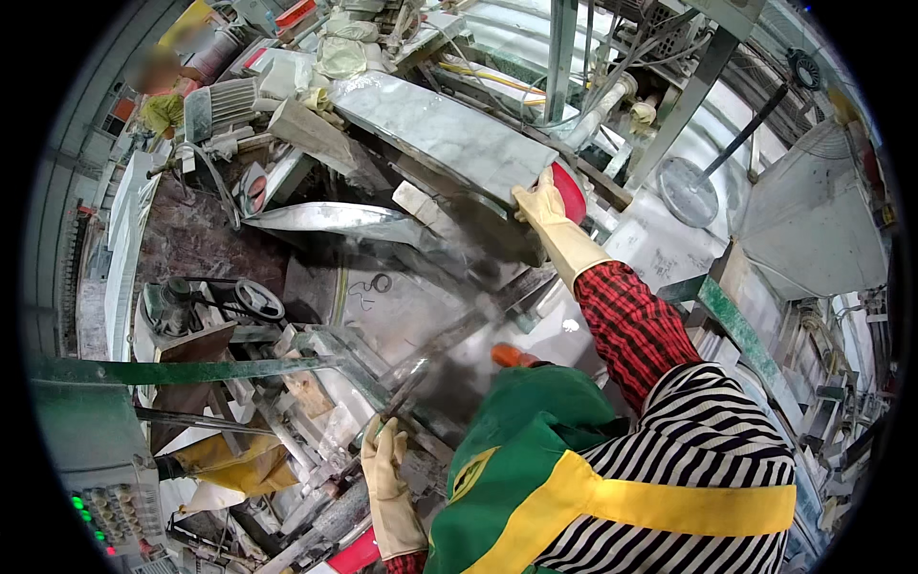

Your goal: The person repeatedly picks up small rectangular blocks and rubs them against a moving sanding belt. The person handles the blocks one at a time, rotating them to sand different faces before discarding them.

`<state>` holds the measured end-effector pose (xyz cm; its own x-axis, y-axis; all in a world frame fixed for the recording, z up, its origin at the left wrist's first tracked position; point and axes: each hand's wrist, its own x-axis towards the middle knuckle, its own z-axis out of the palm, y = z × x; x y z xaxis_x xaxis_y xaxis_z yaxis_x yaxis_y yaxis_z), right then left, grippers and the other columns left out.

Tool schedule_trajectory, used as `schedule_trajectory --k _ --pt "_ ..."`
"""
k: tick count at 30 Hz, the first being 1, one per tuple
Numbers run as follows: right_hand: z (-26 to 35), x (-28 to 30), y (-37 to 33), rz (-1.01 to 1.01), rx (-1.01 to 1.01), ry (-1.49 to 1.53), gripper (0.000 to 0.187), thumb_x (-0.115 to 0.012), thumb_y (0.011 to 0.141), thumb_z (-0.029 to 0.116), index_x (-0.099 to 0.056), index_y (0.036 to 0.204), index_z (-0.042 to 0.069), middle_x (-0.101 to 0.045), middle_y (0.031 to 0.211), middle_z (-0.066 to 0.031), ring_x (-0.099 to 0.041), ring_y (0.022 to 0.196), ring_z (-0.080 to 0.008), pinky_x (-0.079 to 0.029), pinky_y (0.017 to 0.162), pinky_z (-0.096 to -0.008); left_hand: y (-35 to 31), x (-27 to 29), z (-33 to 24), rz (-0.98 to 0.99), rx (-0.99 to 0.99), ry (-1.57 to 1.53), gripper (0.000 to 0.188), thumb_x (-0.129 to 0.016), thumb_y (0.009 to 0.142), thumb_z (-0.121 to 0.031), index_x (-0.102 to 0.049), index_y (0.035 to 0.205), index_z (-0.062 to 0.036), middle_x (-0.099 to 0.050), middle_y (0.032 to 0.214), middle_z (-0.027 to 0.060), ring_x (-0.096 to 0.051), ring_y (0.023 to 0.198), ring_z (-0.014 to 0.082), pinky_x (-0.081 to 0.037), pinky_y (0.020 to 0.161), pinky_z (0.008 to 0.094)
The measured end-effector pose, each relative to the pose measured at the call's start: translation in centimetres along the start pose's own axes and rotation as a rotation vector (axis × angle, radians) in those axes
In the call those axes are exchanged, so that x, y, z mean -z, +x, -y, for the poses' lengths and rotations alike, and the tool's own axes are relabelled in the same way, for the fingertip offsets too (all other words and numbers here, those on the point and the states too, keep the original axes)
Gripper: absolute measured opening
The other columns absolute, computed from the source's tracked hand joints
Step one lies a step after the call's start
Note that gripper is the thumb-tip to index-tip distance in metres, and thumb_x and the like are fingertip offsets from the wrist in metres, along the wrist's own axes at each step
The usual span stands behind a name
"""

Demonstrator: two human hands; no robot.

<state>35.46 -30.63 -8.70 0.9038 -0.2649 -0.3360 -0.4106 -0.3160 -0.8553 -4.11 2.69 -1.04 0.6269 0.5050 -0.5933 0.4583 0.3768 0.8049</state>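
Note:
My right hand (545, 212), in a cream rubber glove, reaches ahead to the near end of a long pale grey-white stone slab (449, 129). Its fingers curl over the slab's corner; the undersides of the fingers are hidden. A red rounded piece (568, 193) shows just beside that wrist. Low and to the left, my left hand (388, 478), gloved the same way, is raised with its fingers apart and nothing visible in them. It is close to a dusty metal bar (406, 381).
A green rail (191, 369) crosses at the left above a control panel (115, 517) with lit buttons. A curved shiny metal piece (335, 219) lies left of the slab. A round plate on a pole (688, 191) stands at right. A person (158, 81) is at the far left.

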Motion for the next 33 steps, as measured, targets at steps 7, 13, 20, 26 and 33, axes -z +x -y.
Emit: schedule_trajectory --k 7,13,20,26,33 --pt "-1.4 0.9 2.0 0.096 -0.019 0.289 0.089 -0.069 0.093 0.015 -0.008 0.156 0.002 -0.071 0.082 -0.0149 -0.068 0.054 -0.0243 -0.056 0.046 -0.0352 1.3 1.0 0.9 0.063 -0.016 -0.030 0.052 -0.071 0.095 -0.017 -0.049 0.139 -0.0002 -0.071 0.113 0.0113 -0.068 0.080 0.0127 -0.057 0.071 0.0218" --pt "-4.5 -0.3 -0.9 0.027 -0.011 0.910 0.073 -0.061 0.098 0.007 -0.022 0.159 0.020 -0.073 0.090 -0.0159 -0.070 0.066 -0.0224 -0.059 0.059 -0.0332 2.5 9.5 3.1 -0.196 -0.210 0.135 0.054 -0.069 0.098 -0.024 -0.047 0.141 -0.0004 -0.066 0.110 0.0075 -0.062 0.077 0.0104 -0.051 0.064 0.0219" --pt "-22.2 -0.1 -6.2 -0.207 0.006 0.409 0.066 -0.063 0.086 0.005 -0.043 0.149 0.009 -0.069 0.093 -0.0120 -0.066 0.084 -0.0216 -0.053 0.075 -0.0314 -2.3 27.0 7.9 -0.906 -0.418 1.050 0.068 -0.065 0.097 -0.034 -0.041 0.148 0.0040 -0.049 0.147 0.0229 -0.048 0.134 0.0351 -0.032 0.117 0.0435" --pt "-26.4 4.0 -13.9 0.172 -0.470 0.382 0.023 -0.063 0.089 0.008 -0.061 0.111 0.003 -0.057 0.066 -0.0112 -0.055 0.055 -0.0248 -0.044 0.049 -0.0436 -7.0 30.2 14.8 -1.056 0.011 1.424 0.063 -0.049 0.103 -0.045 -0.041 0.151 -0.0052 -0.043 0.154 0.0201 -0.039 0.141 0.0350 -0.025 0.120 0.0421" --pt "-19.9 2.3 -11.0 0.750 -0.004 -0.785 0.014 -0.062 0.086 0.013 -0.071 0.095 0.005 -0.072 0.082 -0.0118 -0.069 0.069 -0.0218 -0.055 0.060 -0.0357 -6.9 23.6 12.1 -1.192 -0.055 1.291 0.061 -0.046 0.105 -0.046 -0.043 0.150 -0.0044 -0.036 0.158 0.0233 -0.031 0.145 0.0427 -0.026 0.120 0.0474"
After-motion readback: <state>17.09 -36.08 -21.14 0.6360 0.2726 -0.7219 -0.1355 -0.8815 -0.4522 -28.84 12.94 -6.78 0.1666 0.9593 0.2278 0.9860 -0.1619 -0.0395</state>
